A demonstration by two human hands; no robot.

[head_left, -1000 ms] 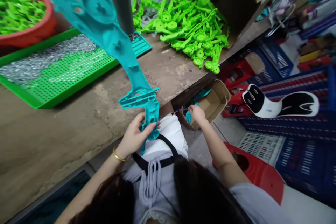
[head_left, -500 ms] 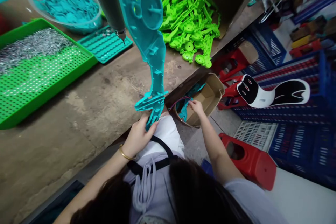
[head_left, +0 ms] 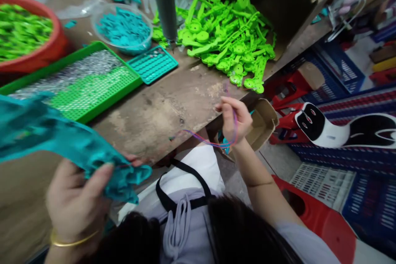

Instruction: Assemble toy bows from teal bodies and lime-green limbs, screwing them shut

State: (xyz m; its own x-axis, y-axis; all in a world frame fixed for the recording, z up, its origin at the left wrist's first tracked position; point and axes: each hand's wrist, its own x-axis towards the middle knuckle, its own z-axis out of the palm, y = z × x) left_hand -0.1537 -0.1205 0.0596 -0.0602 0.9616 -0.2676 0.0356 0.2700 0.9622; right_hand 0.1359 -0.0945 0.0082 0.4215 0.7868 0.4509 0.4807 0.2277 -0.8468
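My left hand [head_left: 74, 198], with a gold bangle at the wrist, is closed around the narrow end of a long teal plastic shell [head_left: 66, 134] over the left front of the bench. The shell's far end runs out of view at the left, blurred. My right hand [head_left: 236, 119] is raised by the bench edge, its fingers curled in a pinch on thin coloured wires [head_left: 221, 145]. These wires, red, blue and purple, loop below the hand towards the bench edge. Behind the right hand, a cardboard box [head_left: 262, 126] holds teal pieces, mostly hidden.
A heap of lime-green plastic parts [head_left: 225, 45] lies at the back, beside a hanging screwdriver [head_left: 165, 8]. A green tray of screws [head_left: 102, 95], a teal ridged tray [head_left: 153, 66], a bowl of teal pieces [head_left: 123, 29] and a red tub [head_left: 58, 41] stand leftward. Red stools are rightward.
The teal shell has swung from upright to lying leftward as my left hand moved left. My right hand has come up out of the cardboard box with the wires. The view has shifted.
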